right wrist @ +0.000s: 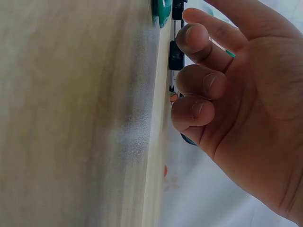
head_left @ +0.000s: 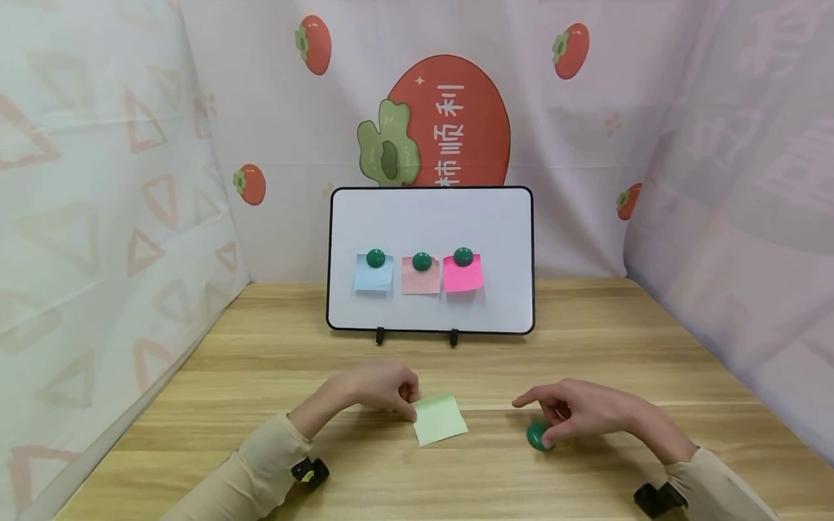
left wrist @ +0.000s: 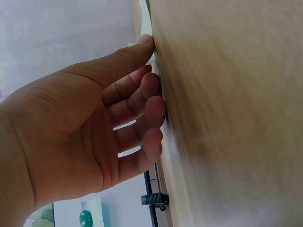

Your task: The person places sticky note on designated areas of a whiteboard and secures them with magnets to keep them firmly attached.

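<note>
A pale green sticky note [head_left: 441, 420] lies on the wooden table in front of the whiteboard. At its left edge my left hand [head_left: 381, 388] pinches it between thumb and forefinger; in the left wrist view the other fingers of that hand [left wrist: 80, 118] are loosely bent beside the tabletop. To the right of the note is a round green magnet [head_left: 538, 437], also visible at the top of the right wrist view [right wrist: 163, 12]. My right hand [head_left: 589, 411] touches the magnet's right side with the thumb, its forefinger reaching out apart from it and the remaining fingers bent.
A black-framed whiteboard [head_left: 430, 217] stands on small black feet at the back. Three sticky notes, blue [head_left: 374, 278], light pink [head_left: 420, 282] and bright pink [head_left: 463, 277], hang on it, each under a green magnet. Printed cloth [head_left: 260, 108] encloses the table's back and sides.
</note>
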A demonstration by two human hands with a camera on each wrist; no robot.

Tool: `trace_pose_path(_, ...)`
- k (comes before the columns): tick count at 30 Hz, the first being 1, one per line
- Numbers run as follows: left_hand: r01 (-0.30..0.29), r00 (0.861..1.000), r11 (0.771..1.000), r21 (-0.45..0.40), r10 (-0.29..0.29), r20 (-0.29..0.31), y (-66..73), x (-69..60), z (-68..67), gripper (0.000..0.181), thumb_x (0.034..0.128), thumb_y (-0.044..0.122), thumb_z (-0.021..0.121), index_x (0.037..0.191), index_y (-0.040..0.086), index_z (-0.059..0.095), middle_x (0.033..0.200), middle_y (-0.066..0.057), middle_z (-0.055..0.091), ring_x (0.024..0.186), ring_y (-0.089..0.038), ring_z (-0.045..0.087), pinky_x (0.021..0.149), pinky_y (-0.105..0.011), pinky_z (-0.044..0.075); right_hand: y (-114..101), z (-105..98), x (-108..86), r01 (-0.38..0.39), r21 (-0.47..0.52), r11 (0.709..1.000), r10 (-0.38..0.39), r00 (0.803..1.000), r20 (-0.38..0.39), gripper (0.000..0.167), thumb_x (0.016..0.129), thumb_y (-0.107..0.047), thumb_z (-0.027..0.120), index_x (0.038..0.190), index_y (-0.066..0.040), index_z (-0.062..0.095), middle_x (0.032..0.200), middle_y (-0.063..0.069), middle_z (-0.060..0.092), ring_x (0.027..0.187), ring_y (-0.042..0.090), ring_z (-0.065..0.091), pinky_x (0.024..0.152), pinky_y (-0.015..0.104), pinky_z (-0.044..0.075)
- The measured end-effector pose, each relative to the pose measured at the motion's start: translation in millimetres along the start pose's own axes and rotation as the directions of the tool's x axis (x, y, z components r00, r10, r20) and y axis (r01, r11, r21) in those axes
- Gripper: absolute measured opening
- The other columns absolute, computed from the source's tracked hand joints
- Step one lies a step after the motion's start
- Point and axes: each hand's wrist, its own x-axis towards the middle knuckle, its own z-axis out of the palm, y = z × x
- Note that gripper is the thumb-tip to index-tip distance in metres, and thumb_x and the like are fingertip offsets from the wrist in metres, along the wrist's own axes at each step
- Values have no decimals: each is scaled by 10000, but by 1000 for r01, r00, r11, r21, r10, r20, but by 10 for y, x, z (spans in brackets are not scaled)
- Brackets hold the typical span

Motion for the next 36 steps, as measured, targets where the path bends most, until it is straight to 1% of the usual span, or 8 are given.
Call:
trace_pose_path(6,1,1000,1000,-1,-1,8,13,-2,9,237,823,273,786,730,216,575,634,120,498,546,-19,447,549,-195,339,56,9,0,20,1,1000,-20,1000,-2,495,902,-359,723,1346,-187,588,750,-181,508,650,-74,449,581,160,417)
trace_pose_path(11,-8,1000,1000,27,7,10,5,10,23,215,846,254,741,731,221,562,635,125,486,547,-16,441,544,-201,330,70,23,-13,39,11,999,-39,999,0,476,907,-338,723,1335,-175,593,740,-173,498,652,-80,445,582,155,421)
trace_pose_path(18,-10,1000,998,58,10,5,-27,27,34,153,870,267,723,776,248,604,675,136,516,580,-19,459,556,-211,358,75,13,-26,24,54,998,-25,999,22,506,883,-325,750,1337,-162,596,737,-169,476,655,-76,438,591,147,409)
trace_pose_path(23,1,1000,1000,30,-2,21,-11,17,22,126,880,262,722,805,245,623,696,122,556,589,-29,484,562,-216,388,97,13,-34,1,86,996,-4,999,38,519,868,-311,768,1336,-160,602,742,-123,487,668,-60,445,600,151,404)
trace_pose_path(27,15,1000,1000,2,-15,27,-11,10,23,130,873,301,744,840,242,633,695,116,562,589,-31,490,570,-216,395,120,25,-39,-19,88,996,15,999,53,498,865,-314,770,1324,-190,618,754,-81,518,683,-49,459,605,156,409)
trace_pose_path(29,11,1000,1000,-9,-11,25,-15,10,22,159,852,325,770,861,238,637,694,116,567,597,-26,492,583,-212,399,125,30,-39,-25,80,996,20,998,56,488,866,-316,768,1318,-201,624,764,-81,529,689,-48,464,606,157,413)
trace_pose_path(32,-2,1000,999,-32,3,31,-24,13,18,197,824,332,800,851,222,638,685,112,564,601,-26,485,590,-206,399,121,34,-40,-27,69,997,23,998,54,473,867,-320,765,1307,-206,634,776,-95,538,694,-52,467,608,158,419)
trace_pose_path(36,-17,999,997,-77,21,49,-26,8,14,201,825,289,804,815,200,625,690,106,550,601,-29,474,586,-199,394,99,27,-31,-7,68,998,3,998,55,418,877,-307,757,1270,-199,662,816,-73,586,714,-59,476,618,159,433)
